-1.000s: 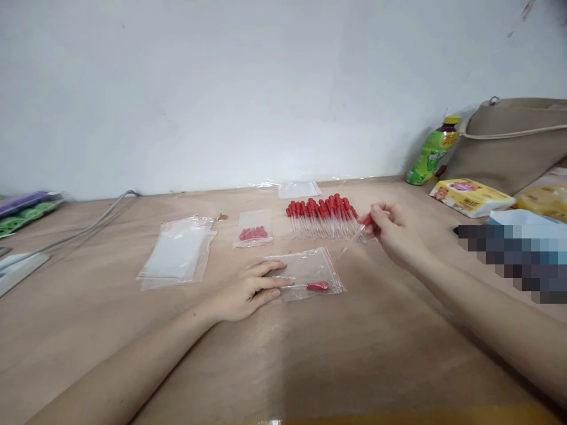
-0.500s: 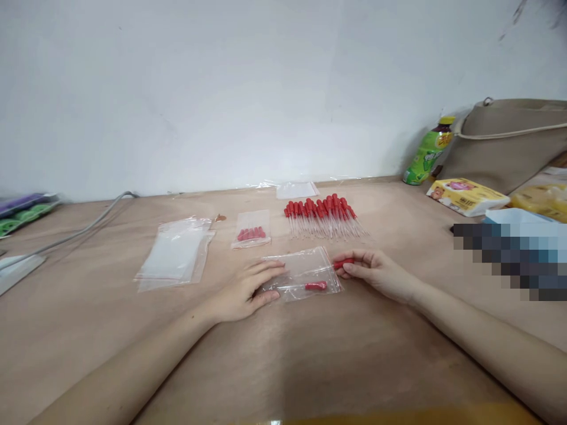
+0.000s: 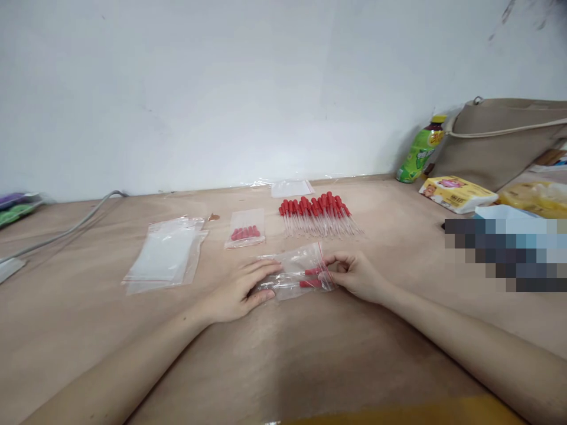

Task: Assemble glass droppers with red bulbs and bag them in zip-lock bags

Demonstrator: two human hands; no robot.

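A clear zip bag (image 3: 290,267) lies flat between my hands, with two red-bulbed droppers inside. The nearer dropper (image 3: 310,284) rests along the bag; the farther one (image 3: 312,271) reaches to the bag's right opening. My left hand (image 3: 243,290) lies on the bag's left end, fingers spread. At the opening my right hand (image 3: 349,274) is closed, its fingertips on the end of the farther dropper. Behind the bag is a row of red-bulbed droppers (image 3: 316,215). A small bag with several red bulbs (image 3: 245,232) lies to its left.
Stacked clear bags (image 3: 163,254) lie at left, near a grey cable (image 3: 91,223). Another flat bag (image 3: 292,188) is by the wall. At right stand a green bottle (image 3: 420,150), a yellow tissue pack (image 3: 458,193) and a beige handbag (image 3: 500,144).
My right hand has moved left and slid the second dropper from outside into the clear bag. My left hand stays on the bag. The whole view has shifted slightly.
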